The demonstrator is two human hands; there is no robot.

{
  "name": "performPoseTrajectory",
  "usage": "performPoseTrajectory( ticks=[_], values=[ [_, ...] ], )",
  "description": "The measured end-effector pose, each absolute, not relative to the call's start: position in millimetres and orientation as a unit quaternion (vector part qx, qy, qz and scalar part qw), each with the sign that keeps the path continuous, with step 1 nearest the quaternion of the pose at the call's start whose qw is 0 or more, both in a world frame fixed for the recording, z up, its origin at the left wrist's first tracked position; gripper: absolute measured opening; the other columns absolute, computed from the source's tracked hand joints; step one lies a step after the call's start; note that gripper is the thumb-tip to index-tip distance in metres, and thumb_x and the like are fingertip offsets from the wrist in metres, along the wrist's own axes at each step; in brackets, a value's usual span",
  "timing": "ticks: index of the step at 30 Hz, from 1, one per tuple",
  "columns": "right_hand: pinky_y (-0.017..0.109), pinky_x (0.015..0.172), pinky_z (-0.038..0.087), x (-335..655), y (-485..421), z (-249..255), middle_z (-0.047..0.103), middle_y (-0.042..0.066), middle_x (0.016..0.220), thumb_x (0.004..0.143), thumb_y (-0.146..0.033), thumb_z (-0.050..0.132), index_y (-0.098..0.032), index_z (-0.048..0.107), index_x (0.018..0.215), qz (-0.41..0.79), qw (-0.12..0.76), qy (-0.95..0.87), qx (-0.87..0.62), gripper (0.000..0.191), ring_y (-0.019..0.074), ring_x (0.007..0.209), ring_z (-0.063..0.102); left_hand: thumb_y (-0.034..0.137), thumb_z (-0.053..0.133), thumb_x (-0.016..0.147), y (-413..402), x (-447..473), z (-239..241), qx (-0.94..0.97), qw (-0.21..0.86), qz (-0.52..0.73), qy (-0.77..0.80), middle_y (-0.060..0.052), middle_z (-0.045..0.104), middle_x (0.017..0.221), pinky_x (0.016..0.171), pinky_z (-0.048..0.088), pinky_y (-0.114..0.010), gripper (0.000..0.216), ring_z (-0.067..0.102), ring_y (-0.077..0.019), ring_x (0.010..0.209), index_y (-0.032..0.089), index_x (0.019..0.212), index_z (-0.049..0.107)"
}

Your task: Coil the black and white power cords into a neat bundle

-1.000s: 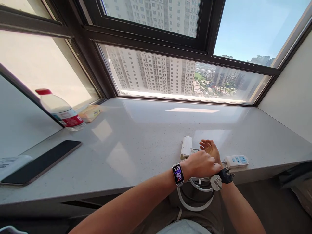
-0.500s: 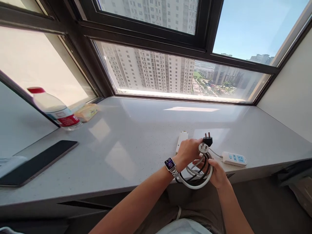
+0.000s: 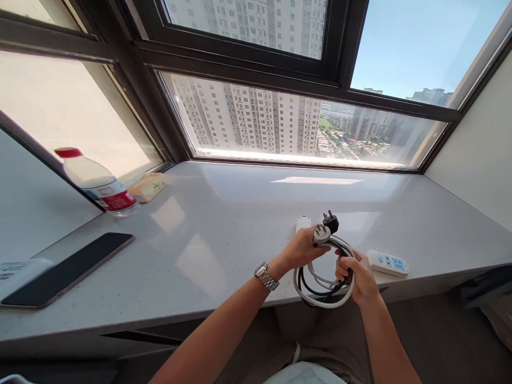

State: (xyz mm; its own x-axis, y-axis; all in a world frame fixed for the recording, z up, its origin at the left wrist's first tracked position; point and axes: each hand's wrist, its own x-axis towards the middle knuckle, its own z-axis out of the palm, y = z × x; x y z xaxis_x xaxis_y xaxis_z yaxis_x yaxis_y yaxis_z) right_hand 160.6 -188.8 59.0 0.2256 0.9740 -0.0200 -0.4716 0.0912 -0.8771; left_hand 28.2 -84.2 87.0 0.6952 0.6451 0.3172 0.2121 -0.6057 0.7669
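Note:
Looped white and black power cords (image 3: 332,305) hang between my two hands over the front edge of the sill. My left hand (image 3: 302,248) is closed around the cords just below a white plug (image 3: 321,233) and a black plug (image 3: 330,222), whose prongs point up and away. On the right side of the coil, my right hand (image 3: 360,274) has its fingers wrapped round the cords. A white power strip (image 3: 388,263) with blue sockets lies just right of my right hand. Behind my left hand sits another white strip (image 3: 304,221), partly hidden by it.
On the left, a plastic bottle (image 3: 106,186) with a red cap stands by the window beside a yellowish packet (image 3: 148,186). A dark flat device (image 3: 72,269) lies on the pale sill (image 3: 224,224), next to a white object (image 3: 24,274). Window frames border the back.
My left hand has rolled over, and its watch face has turned out of sight. Both plugs have shifted left with it. My right hand has moved slightly right along the coil.

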Motion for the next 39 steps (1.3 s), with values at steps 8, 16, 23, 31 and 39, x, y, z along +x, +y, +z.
performPoseTrajectory(
  ticks=[8, 16, 23, 31, 39],
  values=[
    [0.02, 0.036, 0.023, 159.5, -175.1, 57.0, 0.028, -0.01, 0.046, 0.069, -0.04, 0.071, -0.019, 0.049, 0.063, 0.425, 0.655, -0.431, -0.453, 0.03, 0.0044, 0.039, 0.022, 0.037, 0.064, 0.076, -88.2, 16.2, 93.9, 0.754, 0.581, 0.266, 0.154, 0.001, 0.055, 0.069, 0.06, 0.044, -0.024, 0.031, 0.053, -0.0124, 0.064, 0.015, 0.095, 0.054],
    [0.028, 0.053, 0.044, 171.3, -186.9, 66.2, 0.056, 0.0, 0.06, 0.073, -0.041, 0.069, -0.018, 0.058, 0.069, 0.387, 0.559, -0.567, -0.464, 0.026, 0.0144, 0.056, 0.052, 0.029, 0.073, 0.065, -105.9, 15.3, 120.3, 0.695, 0.59, 0.369, 0.182, 0.003, 0.053, 0.062, 0.052, 0.037, -0.021, 0.039, 0.046, -0.0089, 0.054, 0.014, 0.098, 0.06],
    [0.033, 0.078, 0.049, 171.9, -190.9, 58.8, 0.065, 0.007, 0.095, 0.076, -0.043, 0.068, -0.02, 0.063, 0.099, 0.291, 0.565, -0.563, -0.528, 0.033, 0.0237, 0.09, 0.06, 0.025, 0.074, 0.057, -101.0, 22.4, 120.4, 0.541, 0.639, 0.498, 0.225, 0.01, 0.043, 0.051, 0.041, 0.022, -0.018, 0.034, 0.03, -0.0033, 0.041, 0.018, 0.083, 0.053],
    [0.039, 0.079, 0.049, 153.0, -176.1, 33.1, 0.07, 0.008, 0.091, 0.067, -0.045, 0.073, -0.019, 0.07, 0.093, 0.361, 0.694, -0.396, -0.481, 0.036, 0.0268, 0.091, 0.062, 0.025, 0.074, 0.058, -100.3, 27.4, 103.7, 0.557, 0.586, 0.525, 0.267, 0.006, 0.047, 0.057, 0.042, 0.027, -0.019, 0.024, 0.035, -0.0033, 0.045, 0.015, 0.067, 0.054],
    [0.033, 0.065, 0.048, 155.7, -174.7, 34.2, 0.067, 0.007, 0.075, 0.066, -0.045, 0.074, -0.017, 0.07, 0.077, 0.307, 0.727, -0.34, -0.512, 0.031, 0.0192, 0.07, 0.058, 0.027, 0.073, 0.066, -103.0, 22.7, 98.4, 0.553, 0.618, 0.502, 0.243, 0.007, 0.053, 0.055, 0.048, 0.04, -0.02, 0.034, 0.046, -0.0068, 0.047, 0.017, 0.094, 0.056]
  ],
)
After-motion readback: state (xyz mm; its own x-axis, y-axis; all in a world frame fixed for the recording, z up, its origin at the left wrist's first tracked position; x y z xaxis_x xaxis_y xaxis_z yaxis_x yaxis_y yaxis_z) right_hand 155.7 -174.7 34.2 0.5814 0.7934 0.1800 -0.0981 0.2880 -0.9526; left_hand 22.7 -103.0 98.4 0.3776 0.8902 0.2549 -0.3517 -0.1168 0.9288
